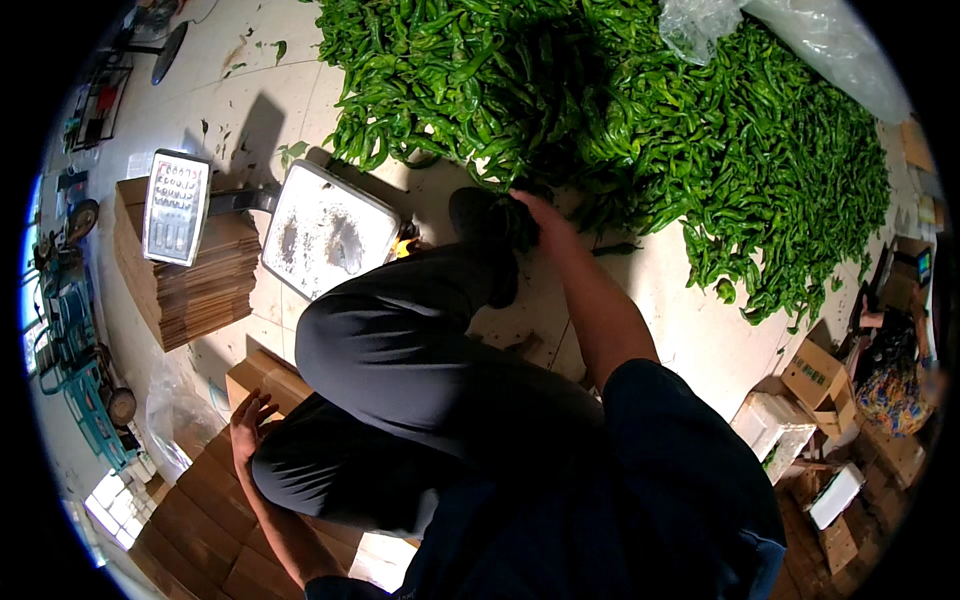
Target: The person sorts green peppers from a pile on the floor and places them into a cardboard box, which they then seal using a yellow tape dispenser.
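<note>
A broad pile of long green peppers (757,150) covers the floor in front of me. My right hand (541,223) reaches down to the pile's near edge, beside my dark shoe (469,210). Shaded green peppers (517,225) are in its grip, though most of the fingers are hidden. Off to the left, my left hand (251,429) hangs beside my bent knee with nothing in it and its fingers apart. Close to those fingers is a closed cardboard carton (262,375).
A platform scale (330,232) with a dirty white pan stands left of my leg, its display head (176,206) over stacked flattened cardboard (202,285). Brown cartons (195,525) lie lower left. Clear plastic sheeting (825,52) covers the far pile; a foam box (772,431) sits right.
</note>
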Demonstrator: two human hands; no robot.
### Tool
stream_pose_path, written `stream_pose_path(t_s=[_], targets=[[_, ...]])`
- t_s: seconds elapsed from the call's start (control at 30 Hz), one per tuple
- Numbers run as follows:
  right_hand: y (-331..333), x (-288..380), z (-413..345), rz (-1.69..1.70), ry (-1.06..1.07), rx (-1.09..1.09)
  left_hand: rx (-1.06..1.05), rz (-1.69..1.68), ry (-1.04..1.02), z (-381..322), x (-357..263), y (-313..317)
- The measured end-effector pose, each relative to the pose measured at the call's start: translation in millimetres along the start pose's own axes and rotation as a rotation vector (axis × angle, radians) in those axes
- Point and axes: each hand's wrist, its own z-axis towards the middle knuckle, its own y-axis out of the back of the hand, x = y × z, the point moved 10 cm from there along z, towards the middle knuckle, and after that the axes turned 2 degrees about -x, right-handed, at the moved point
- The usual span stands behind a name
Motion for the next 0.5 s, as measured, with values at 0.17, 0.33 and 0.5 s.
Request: stream_pose_path(t_s=[0.17, 0.33, 0.5], targets=[[4.2, 0.7, 39.7, -0.262, -0.076, -0.014, 0.028, 0.029, -0.01, 6.7, -3.9, -1.6], [4.2, 10.8, 47.2, -0.671, 0.064, -0.139, -0.007, 0.004, -0.008, 3.5, -9.3, -5.4], [-14.6, 32.6, 10.6, -0.848, 0.185, -0.088, 0.029, -0.024, -0.016, 3.6, -4.5, -2.3]])
